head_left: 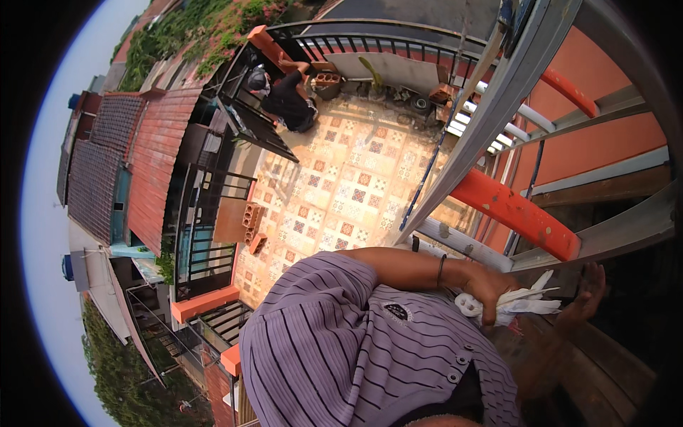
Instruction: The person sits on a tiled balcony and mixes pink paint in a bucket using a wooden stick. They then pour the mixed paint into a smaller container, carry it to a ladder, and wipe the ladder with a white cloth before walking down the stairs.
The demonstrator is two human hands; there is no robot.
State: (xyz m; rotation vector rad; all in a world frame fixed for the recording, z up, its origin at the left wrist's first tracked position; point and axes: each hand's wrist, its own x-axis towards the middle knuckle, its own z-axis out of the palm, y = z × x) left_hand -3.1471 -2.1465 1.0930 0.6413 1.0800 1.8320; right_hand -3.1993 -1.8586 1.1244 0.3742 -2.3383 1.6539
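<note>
On the near side of the orange bar, the left hand grips the left end of the white bundle, fingers curled over it. The bundle's long axis runs rightward from those fingers, under the bar's lower end. Its loose tips stop just beside the right hand, whose fingers are spread and empty.

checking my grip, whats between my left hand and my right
In the head view, white crumpled material lies there: the left hand grips it, and its loose ends point toward the right hand.
</note>
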